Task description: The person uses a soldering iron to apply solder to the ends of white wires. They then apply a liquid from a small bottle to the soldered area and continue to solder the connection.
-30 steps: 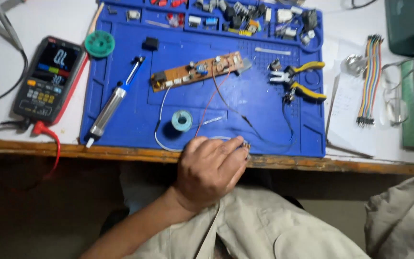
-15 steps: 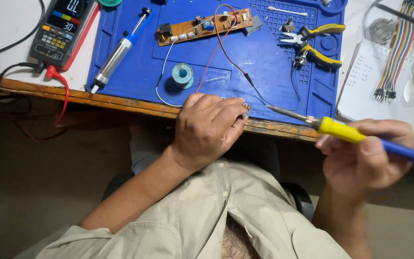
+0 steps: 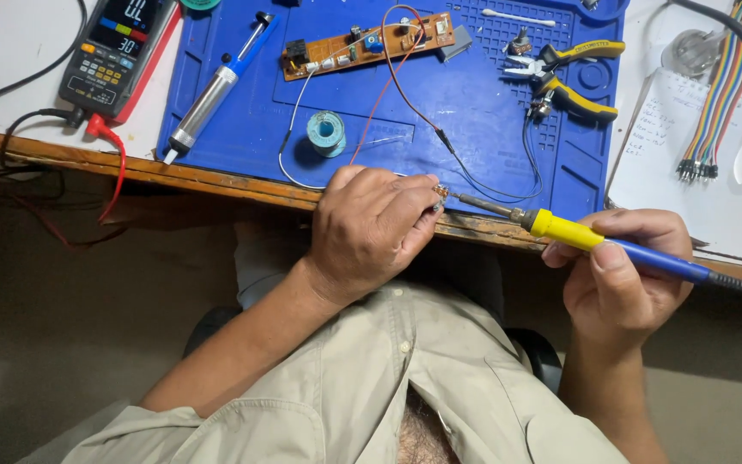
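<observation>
Head-camera view, looking down over a worn wooden desk (image 3: 216, 182) edge: the left hand (image 3: 371, 230) is curled closed at the near rim of a blue work mat (image 3: 474, 112), pinching a small metal component (image 3: 440, 195) between fingertips; what kind of part it is cannot be told. The right hand (image 3: 624, 279) is wrapped shut around the blue grip of a soldering iron (image 3: 594, 239) with a yellow collar, its dark tip pointing left and reaching the component at the left hand's fingertips. A black wire (image 3: 474, 172) and a red wire (image 3: 388, 86) run from this spot up across the mat to a brown circuit board (image 3: 367, 47) lying near the mat's far edge. Just beyond the left hand sits a small spool of solder (image 3: 326, 131), its loose strand looping toward the desk edge. A desoldering pump (image 3: 216, 86) lies slanted on the mat's left part, with a digital multimeter (image 3: 113, 51) beside it off the mat, red lead trailing over the desk edge. Yellow-handled pliers (image 3: 564, 73) rest on the mat's right side. A ribbon of coloured jumper wires (image 3: 719, 94) lies on white paper farther right.
</observation>
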